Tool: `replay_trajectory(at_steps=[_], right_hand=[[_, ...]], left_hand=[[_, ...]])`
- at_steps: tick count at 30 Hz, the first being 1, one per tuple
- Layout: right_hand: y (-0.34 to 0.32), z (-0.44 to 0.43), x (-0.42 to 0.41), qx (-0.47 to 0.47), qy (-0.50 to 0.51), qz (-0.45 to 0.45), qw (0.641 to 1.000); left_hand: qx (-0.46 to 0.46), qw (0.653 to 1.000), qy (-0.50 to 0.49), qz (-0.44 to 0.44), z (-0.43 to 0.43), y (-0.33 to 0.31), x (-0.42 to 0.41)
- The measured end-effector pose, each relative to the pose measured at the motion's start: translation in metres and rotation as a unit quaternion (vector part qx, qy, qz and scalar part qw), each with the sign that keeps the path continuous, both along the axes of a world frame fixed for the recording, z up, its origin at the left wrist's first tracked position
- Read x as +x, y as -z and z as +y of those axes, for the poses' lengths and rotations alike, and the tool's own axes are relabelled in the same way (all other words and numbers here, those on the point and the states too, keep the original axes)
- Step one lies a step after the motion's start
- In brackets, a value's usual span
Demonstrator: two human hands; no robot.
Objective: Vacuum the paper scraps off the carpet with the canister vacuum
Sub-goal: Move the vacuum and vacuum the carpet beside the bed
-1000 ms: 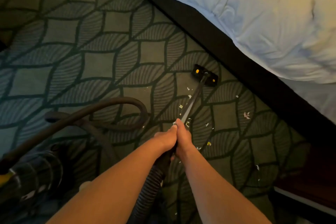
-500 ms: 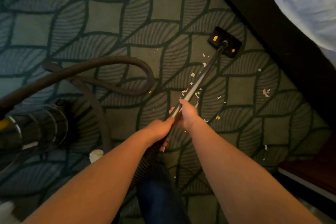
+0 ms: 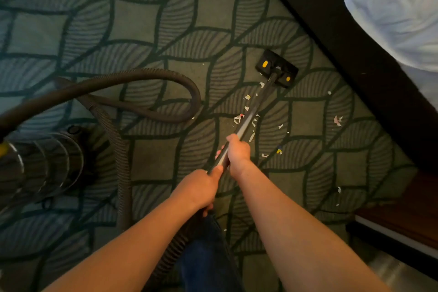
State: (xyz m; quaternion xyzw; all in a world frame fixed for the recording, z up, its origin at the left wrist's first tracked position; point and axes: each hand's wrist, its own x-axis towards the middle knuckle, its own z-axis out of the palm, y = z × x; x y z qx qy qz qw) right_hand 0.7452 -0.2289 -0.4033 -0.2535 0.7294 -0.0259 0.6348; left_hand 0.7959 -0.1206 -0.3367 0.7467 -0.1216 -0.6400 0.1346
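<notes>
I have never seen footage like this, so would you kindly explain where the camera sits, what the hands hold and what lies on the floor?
There is no robot here: a person wears one camera on the head, looking down at their own arms. The left hand and, further along, the right hand both hold the vacuum's metal wand. The wand ends in a black floor head resting on the patterned carpet near the bed. The canister stands at the left, with its hose looped across the floor. Torn paper scraps lie scattered around the wand, not yet picked up.
</notes>
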Motion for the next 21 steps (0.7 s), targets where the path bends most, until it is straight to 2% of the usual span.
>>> replay_trajectory(at_steps=[10,13,17,21], right_hand=[[-0.019,0.083,0.005,-0.007,-0.011,-0.004,1.000],[-0.021,0.110,0.006,-0.002,-0.019,-0.001,1.000],[-0.028,0.143,0.004,0.000,-0.023,0.000,1.000],[-0.031,0.173,-0.005,-0.012,-0.020,0.005,1.000]], left_hand=[[0.002,1.000,-0.005,0.013,0.073,-0.019,0.003],[0.026,0.999,-0.014,0.018,0.099,-0.021,0.005],[0.040,0.999,0.029,0.017,0.132,-0.026,0.003],[0.059,0.998,0.009,0.024,0.157,-0.037,-0.002]])
